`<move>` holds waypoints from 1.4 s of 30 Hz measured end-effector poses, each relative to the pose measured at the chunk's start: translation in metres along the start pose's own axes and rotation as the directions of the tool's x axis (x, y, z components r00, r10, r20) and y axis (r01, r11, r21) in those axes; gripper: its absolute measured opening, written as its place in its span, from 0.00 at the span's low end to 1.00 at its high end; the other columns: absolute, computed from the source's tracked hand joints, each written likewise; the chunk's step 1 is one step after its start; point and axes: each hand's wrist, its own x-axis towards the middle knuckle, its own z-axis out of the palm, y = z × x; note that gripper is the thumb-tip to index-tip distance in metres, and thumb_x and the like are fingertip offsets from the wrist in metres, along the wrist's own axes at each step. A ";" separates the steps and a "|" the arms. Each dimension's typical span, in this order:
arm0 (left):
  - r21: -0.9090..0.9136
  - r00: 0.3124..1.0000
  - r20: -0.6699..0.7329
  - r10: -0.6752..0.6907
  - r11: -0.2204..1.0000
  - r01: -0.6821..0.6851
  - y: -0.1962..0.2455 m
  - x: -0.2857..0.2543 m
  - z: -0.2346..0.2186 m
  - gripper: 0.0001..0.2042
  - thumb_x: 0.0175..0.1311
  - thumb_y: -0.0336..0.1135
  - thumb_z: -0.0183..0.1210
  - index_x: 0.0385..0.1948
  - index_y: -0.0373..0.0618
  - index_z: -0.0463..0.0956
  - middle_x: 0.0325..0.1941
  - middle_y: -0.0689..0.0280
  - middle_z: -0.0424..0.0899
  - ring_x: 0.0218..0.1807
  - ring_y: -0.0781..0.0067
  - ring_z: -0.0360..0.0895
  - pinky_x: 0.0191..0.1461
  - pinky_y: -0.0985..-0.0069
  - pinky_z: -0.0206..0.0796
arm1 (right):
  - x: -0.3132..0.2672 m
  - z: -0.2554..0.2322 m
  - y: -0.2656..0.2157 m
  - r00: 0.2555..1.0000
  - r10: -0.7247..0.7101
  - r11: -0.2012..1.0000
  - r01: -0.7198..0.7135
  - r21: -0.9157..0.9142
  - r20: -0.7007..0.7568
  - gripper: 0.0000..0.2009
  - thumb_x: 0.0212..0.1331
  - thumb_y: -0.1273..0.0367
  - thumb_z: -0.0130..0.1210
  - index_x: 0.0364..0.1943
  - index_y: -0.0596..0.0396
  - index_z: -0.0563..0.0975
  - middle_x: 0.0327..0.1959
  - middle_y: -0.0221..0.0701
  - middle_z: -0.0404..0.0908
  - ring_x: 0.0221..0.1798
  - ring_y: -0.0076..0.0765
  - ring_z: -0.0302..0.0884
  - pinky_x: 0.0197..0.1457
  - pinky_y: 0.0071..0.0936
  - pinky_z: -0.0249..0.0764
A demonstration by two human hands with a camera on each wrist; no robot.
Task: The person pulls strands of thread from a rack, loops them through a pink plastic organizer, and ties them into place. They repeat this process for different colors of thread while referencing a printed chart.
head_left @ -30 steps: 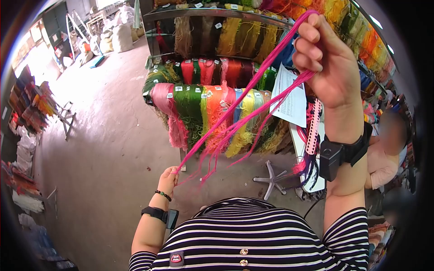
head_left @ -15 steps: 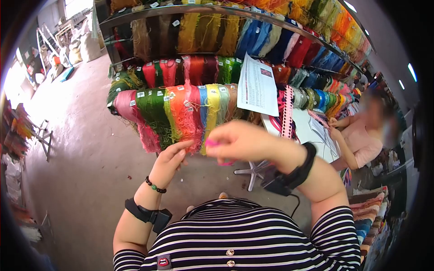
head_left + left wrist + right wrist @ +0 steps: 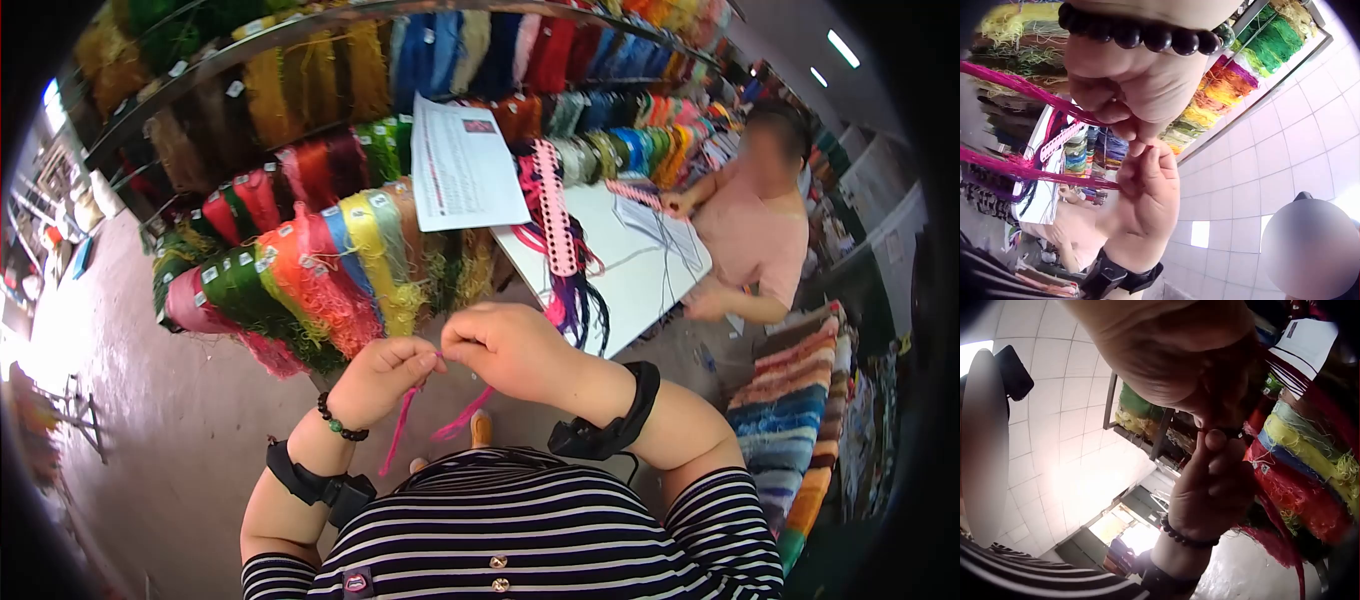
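Observation:
In front of the striped shirt, my two hands meet with their fingertips together. Bright pink yarn [image 3: 399, 432] hangs below my left hand [image 3: 378, 382], which pinches it between curled fingers and thumb. My right hand [image 3: 512, 348] grips the same yarn, and a second loose length dangles under it. The left wrist view has two pink bundles of strands [image 3: 1022, 86], one running into each fist, with the right hand [image 3: 1152, 190] below the left. Seen from the right wrist, the left hand's thumb and finger [image 3: 1214, 440] press together close to the right fingertips; the gripped ends are hidden inside the fingers.
Labelled yarn hanks [image 3: 378, 250] in many colours hang on racks ahead. A printed sheet [image 3: 462, 165] overlaps them. On the white table [image 3: 628, 255] lies a pink perforated strip [image 3: 556, 215] with dark cords. Another person [image 3: 752, 225] sits to the right, near stacked coloured hanks [image 3: 785, 425].
My right hand came down from high at the right, where it held the pink strands stretched, to meet the left hand. The head view has swung right, bringing in more of the table.

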 end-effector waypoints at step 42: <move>-0.448 0.972 -0.078 -0.221 0.879 0.164 -0.028 0.308 0.072 0.14 0.69 0.37 0.49 0.50 0.42 0.72 0.51 0.68 0.77 0.50 0.79 0.74 0.51 0.79 0.68 | -0.099 -0.293 0.226 0.310 0.455 0.890 -0.147 0.431 -0.835 0.06 0.63 0.69 0.52 0.40 0.54 0.76 0.30 0.23 0.76 0.26 0.12 0.66 0.26 0.09 0.60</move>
